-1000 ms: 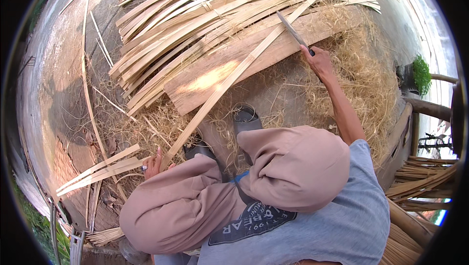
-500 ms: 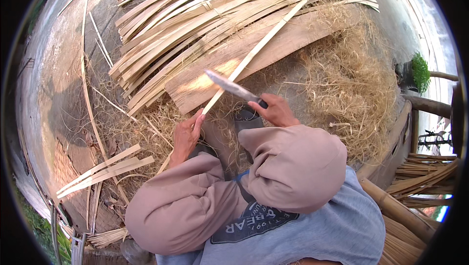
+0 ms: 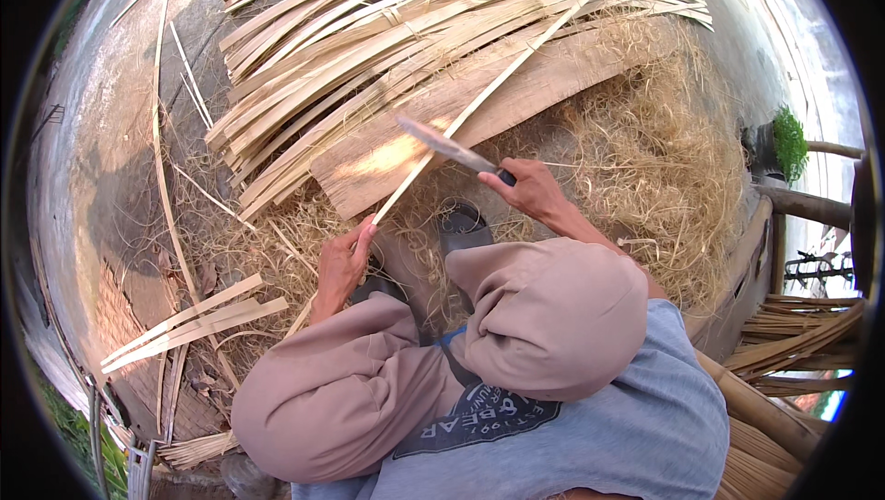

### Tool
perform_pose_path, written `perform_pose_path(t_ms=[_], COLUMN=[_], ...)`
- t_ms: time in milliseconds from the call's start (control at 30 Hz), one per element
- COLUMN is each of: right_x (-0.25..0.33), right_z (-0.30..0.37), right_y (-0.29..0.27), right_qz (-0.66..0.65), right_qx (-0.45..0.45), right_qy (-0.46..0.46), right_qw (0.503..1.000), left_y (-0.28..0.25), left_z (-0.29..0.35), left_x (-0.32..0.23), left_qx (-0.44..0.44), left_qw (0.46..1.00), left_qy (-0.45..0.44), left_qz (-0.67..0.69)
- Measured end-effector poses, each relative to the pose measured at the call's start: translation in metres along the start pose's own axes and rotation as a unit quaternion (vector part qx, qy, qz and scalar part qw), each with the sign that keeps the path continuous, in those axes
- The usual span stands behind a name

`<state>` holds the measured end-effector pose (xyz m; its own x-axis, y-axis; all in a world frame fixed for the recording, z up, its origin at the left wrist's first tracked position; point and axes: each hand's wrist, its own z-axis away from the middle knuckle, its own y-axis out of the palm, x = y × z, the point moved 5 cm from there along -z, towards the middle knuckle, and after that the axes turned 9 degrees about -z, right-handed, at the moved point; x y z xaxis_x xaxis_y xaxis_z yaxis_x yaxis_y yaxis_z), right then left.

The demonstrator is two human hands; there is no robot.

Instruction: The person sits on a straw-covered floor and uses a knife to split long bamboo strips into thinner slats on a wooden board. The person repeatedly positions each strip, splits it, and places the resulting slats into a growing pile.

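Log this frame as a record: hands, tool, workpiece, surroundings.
left_hand: grips bamboo strip
right_hand: holds knife by its dark handle
blade: crosses strip in view; contact unclear
strip: slants above wooden plank
beyond_plank: bundle of bamboo slats
ground_right: curly shavings

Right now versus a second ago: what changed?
The right hand brought the knife left and nearer, across the strip, which now shows narrower. The left hand moved up and right, holding the strip. Nothing visibly let go. Board and pile stayed put.
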<state>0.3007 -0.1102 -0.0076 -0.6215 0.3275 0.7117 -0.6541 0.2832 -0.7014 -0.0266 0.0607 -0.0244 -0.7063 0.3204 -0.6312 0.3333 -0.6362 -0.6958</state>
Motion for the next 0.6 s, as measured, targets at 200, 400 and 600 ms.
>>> perform_pose_path(t_ms=[200, 400, 600], right_x=[-0.117, -0.078, 0.040], right_z=[-0.044, -0.056, 0.032], right_y=[-0.104, -0.050, 0.031], right_qz=[0.057, -0.038, 0.027], right_qx=[-0.144, -0.122, 0.037], right_qy=[0.193, 0.210, -0.020], right_qw=[0.969, 0.969, 0.999], left_y=[-0.035, -0.009, 0.008], left_z=[0.043, 0.020, 0.021], left_x=[0.033, 0.034, -0.001], left_qx=[0.029, 0.193, -0.054], left_qw=[0.999, 0.964, 0.978], left_qy=[-0.027, -0.165, 0.035], left_qz=[-0.014, 0.073, -0.197])
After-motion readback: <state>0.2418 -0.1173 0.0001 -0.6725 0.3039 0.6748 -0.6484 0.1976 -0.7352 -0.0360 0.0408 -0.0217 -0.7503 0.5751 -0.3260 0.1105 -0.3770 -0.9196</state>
